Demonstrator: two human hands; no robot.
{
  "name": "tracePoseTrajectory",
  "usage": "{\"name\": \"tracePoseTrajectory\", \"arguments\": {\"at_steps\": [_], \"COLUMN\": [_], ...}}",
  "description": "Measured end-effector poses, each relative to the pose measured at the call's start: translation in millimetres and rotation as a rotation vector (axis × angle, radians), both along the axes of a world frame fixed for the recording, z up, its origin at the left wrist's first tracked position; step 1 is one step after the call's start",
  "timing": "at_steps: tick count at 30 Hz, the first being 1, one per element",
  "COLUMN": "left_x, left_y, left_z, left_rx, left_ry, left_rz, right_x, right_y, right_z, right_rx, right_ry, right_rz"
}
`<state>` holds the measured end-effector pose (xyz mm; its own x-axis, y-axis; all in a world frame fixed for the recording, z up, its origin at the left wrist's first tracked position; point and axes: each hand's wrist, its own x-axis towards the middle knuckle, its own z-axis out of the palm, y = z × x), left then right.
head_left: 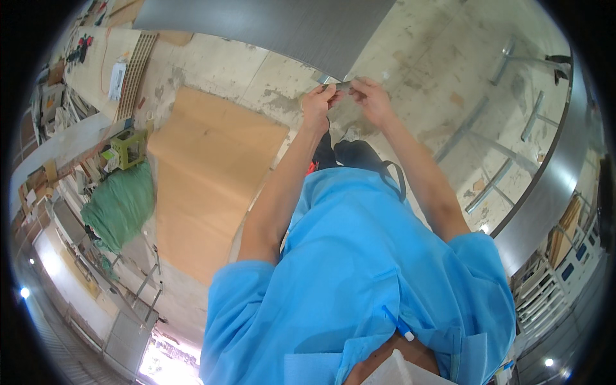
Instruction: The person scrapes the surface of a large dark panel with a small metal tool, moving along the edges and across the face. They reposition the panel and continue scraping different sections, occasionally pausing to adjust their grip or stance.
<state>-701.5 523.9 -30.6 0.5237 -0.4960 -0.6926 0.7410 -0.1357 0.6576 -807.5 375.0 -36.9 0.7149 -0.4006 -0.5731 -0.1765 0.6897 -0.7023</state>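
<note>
My left hand (319, 102) and my right hand (370, 97) are close together in front of me, both arms stretched forward. Between them is a small, dark grey, strip-like piece (343, 85), its ends pinched in the fingers of each hand. What kind of piece it is cannot be made out. Just beyond my hands is the near corner of a large, smooth dark grey sheet (276, 22). Whether the small piece touches that sheet is unclear.
A brown board or paper sheet (208, 173) lies on the stained floor to my left, beside a green cloth bundle (122, 208) and a yellow-green crate (130, 147). To my right, metal frame legs (491, 186) stand near a long grey-topped edge (558, 173).
</note>
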Motion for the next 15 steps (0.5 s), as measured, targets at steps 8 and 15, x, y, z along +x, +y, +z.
{"name": "tracePoseTrajectory", "arguments": {"at_steps": [8, 15], "left_x": [-5, -10], "left_y": [11, 0], "left_z": [29, -4], "left_rx": [-0.088, 0.028], "left_ry": [-0.060, 0.077], "left_rz": [0.035, -0.003], "right_x": [3, -1], "right_y": [1, -5], "right_z": [30, -1], "right_rx": [-0.109, -0.049], "right_ry": [0.046, 0.190], "right_rz": [0.041, 0.050]}}
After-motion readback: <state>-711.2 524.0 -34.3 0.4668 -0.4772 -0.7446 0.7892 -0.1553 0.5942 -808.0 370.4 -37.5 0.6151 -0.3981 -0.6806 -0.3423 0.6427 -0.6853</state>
